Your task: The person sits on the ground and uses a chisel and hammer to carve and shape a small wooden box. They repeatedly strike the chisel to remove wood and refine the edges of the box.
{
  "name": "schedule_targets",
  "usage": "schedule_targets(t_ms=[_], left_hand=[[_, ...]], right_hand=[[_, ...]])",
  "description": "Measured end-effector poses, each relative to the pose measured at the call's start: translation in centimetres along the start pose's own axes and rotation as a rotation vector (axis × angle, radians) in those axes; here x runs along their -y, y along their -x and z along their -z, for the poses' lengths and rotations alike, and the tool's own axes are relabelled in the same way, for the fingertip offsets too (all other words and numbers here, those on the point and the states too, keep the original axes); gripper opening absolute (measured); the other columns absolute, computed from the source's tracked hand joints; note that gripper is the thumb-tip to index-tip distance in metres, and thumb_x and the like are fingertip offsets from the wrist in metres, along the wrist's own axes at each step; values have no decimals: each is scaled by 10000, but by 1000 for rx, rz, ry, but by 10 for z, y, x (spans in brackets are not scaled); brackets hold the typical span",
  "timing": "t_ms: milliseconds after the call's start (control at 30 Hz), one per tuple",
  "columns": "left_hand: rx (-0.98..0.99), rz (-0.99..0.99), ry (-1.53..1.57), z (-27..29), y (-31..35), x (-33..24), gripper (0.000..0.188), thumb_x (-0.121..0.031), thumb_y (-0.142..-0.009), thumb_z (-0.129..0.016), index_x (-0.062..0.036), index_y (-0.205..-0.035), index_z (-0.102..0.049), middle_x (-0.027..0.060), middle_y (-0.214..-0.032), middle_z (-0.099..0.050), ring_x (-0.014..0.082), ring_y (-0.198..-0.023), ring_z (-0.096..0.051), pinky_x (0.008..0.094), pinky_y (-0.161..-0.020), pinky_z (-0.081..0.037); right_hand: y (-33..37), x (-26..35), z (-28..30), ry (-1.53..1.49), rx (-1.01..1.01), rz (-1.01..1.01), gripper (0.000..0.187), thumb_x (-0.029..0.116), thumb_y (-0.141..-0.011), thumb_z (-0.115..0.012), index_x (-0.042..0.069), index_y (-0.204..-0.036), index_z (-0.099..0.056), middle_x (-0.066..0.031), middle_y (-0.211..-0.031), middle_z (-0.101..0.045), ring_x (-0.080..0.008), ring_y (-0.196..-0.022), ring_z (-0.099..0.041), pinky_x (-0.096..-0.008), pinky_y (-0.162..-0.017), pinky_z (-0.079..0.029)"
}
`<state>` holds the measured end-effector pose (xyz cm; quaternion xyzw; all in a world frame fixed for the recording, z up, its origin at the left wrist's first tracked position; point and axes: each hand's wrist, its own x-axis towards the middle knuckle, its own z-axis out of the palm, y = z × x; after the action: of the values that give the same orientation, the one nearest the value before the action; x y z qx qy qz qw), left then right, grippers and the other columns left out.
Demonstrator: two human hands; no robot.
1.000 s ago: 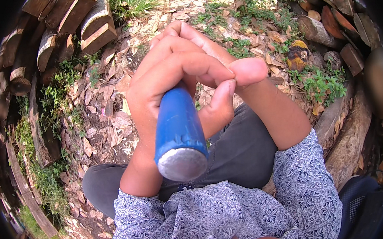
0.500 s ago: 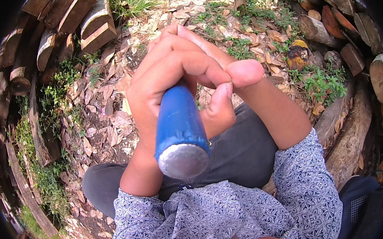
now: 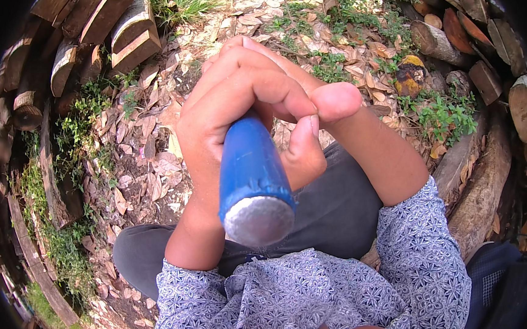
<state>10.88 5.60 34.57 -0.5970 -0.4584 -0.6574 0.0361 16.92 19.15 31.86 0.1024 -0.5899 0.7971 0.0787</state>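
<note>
My left hand (image 3: pixel 211 113) is wrapped round a tapering blue handle-like cylinder (image 3: pixel 252 165). Its flat silver end (image 3: pixel 259 221) points up toward me, while the far end is hidden behind the fingers, so its exact kind does not show. The index fingertip and thumb tip of this hand meet beside the cylinder. My right hand (image 3: pixel 293 64) lies just beyond the left and is largely covered by it; one rounded pink fingertip (image 3: pixel 337 100) pokes out by the left fingertips. Most of its fingers, and anything in them, are hidden.
Stacked cut wood (image 3: pixel 136 48) rises on the left, with more logs (image 3: pixel 435 42) on the right. Dry leaves (image 3: pixel 153 154) and green weeds (image 3: pixel 446 118) cover the ground. A mottled yellow-and-black lump (image 3: pixel 410 75) lies at the right. My grey trousers (image 3: pixel 339 202) are under the hands.
The near end of the blue cylinder has swung slightly to the right, with the left hand shifting a little along with it. My right arm looks unmoved.
</note>
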Motion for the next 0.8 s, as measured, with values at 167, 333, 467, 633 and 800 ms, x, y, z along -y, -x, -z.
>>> schedule_targets(t_ms=[167, 333, 467, 633, 800], left_hand=[[4, 185, 138, 11, 3, 4, 135, -100, -864, -696, -12, -940, -628, 31, -823, -584, 111, -725, -517, 331, -846, -454], [-297, 442, 372, 48, 4, 65, 260, -231, -969, -656, 12, -1060, -639, -8, -746, -558, 67, -590, -465, 224, -564, -372], [-437, 806, 280, 78, 45, 145, 224, -271, -1003, -669, -57, -1041, -614, -16, -757, -573, 70, -616, -509, 217, -565, -407], [-187, 1103, 78, 101, 169, 245, 296, -300, -921, -761, -17, -992, -714, 56, -823, -702, 152, -732, -679, 283, -660, -540], [-101, 1434, 51, 96, 239, 271, 375, -374, -927, -755, -38, -1085, -702, 37, -846, -628, 189, -845, -706, 338, -771, -597]], right_hand=[[1, -2, 4, 91, -22, 17, 1107, 958, -743, -406, 12, -1314, -474, -30, -1192, -573, -127, -1165, -532, -314, -1030, -391], [-19, -2, 19, 28, -431, -61, 398, 350, -1106, -425, 9, -1077, -629, -81, -981, -641, -186, -938, -616, -330, -874, -529], [-17, -24, 55, 232, -544, -88, 253, 248, -1081, -513, 42, -996, -635, -57, -916, -638, -162, -883, -611, -317, -848, -518], [-23, -38, 57, 358, -552, -226, 250, 263, -1061, -546, 56, -948, -632, -39, -884, -638, -148, -847, -600, -303, -824, -499], [-30, -47, 52, 570, -486, -370, 320, 333, -1048, -565, 70, -878, -635, -37, -857, -634, -144, -842, -592, -302, -822, -493]])
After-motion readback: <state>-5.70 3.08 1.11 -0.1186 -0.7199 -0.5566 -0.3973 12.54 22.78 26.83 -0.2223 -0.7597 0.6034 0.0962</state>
